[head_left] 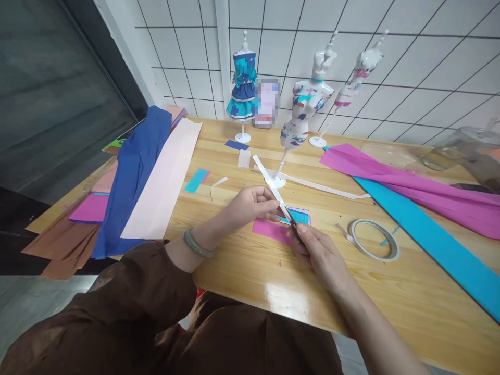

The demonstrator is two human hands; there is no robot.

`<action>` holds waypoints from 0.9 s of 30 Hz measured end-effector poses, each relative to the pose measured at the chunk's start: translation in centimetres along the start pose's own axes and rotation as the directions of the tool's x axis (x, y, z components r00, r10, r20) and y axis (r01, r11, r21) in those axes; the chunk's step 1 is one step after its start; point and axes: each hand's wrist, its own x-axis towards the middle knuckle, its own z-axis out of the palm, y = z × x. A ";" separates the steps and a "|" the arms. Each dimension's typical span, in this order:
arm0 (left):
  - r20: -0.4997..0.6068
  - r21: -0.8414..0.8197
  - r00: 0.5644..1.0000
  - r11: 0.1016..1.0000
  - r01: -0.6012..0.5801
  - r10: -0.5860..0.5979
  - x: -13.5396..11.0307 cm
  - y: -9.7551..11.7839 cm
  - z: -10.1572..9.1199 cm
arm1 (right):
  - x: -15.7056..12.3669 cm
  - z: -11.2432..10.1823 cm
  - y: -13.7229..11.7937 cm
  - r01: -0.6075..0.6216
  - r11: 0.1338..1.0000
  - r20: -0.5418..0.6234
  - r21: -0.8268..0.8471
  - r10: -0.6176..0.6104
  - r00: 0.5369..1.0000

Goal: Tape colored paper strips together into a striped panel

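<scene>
My left hand [250, 205] pinches a narrow white paper strip [266, 177] that slants up and away over the wooden table [242, 281]. My right hand [312, 249] is closed on a small dark tool [291, 216], probably scissors, whose tip meets the strip's lower end. Under both hands lie a pink paper piece [267, 229] and a blue paper piece [300, 214]. A green bracelet [197, 245] sits on my left wrist.
Three small dress-form mannequins [242, 83] [302, 112] [361, 73] stand at the back by the tiled wall. Dark blue paper [133, 172] and pale pink paper sheets [164, 179] lie left; magenta paper [410, 182] and cyan paper sheets [437, 242] right. A tape roll [374, 239] lies right of my hands.
</scene>
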 end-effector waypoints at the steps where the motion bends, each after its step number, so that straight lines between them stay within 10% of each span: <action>1: 0.003 0.003 1.000 1.000 -0.002 0.002 0.0 0.0 0.0 | 0.0 0.0 0.0 -0.001 1.000 -0.001 -0.001 0.001 1.000; 27: -0.024 -0.018 0.999 1.000 0.020 -0.021 0.1 0.0 0.2 | 0.0 0.0 0.1 0.003 1.000 -0.007 -0.021 -0.003 1.000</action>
